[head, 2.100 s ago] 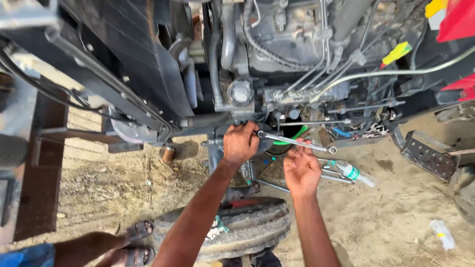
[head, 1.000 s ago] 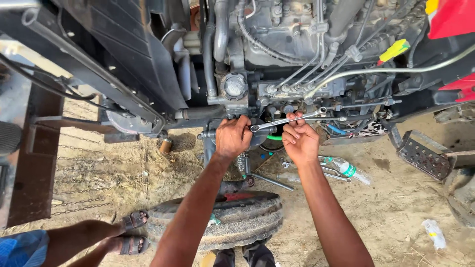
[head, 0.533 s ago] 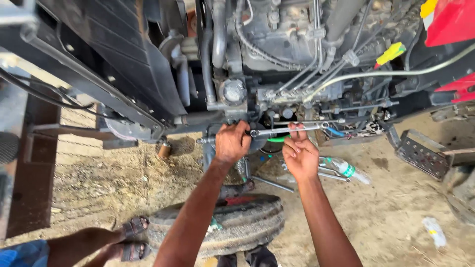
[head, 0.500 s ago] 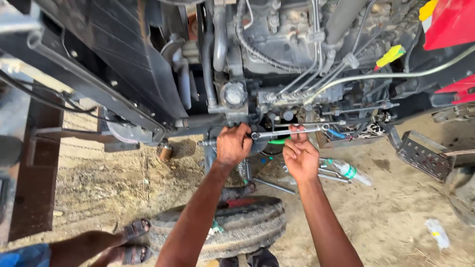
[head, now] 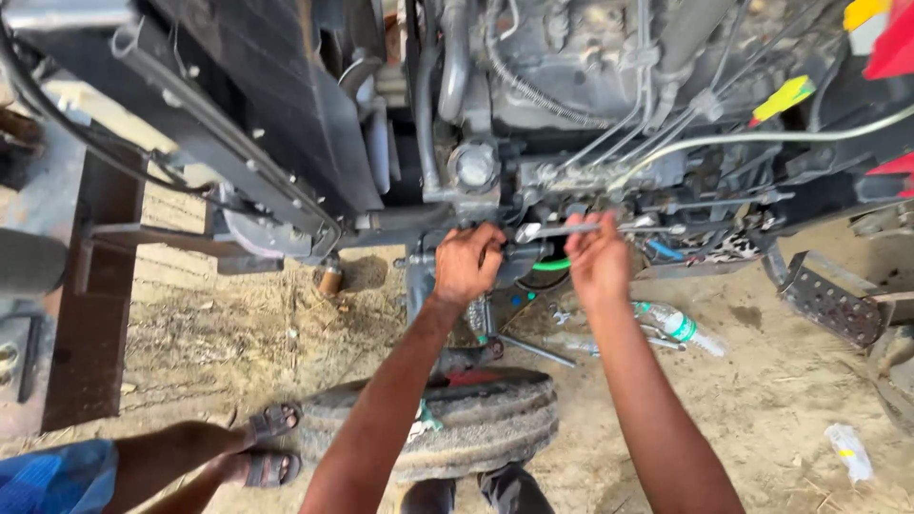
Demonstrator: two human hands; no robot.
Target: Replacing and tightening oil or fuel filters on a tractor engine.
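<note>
A grey tractor engine (head: 571,86) fills the top of the view. A long steel spanner (head: 562,229) lies level under it, its head at a fitting near the engine's lower edge. My left hand (head: 466,265) is closed around that fitting, next to the spanner's head. My right hand (head: 598,257) grips the spanner's shaft a little to the right. A green ring (head: 550,266) shows between my two hands, partly hidden.
A worn tyre (head: 476,424) lies on the sandy ground below my arms. A plastic bottle (head: 678,326) and loose tools (head: 533,350) lie beside it. Another person's sandalled feet (head: 271,443) are at lower left. A perforated metal step (head: 830,305) is at right.
The spanner has swung up from a downward tilt to level, and my right hand has risen with it. My left hand has stayed at the fitting.
</note>
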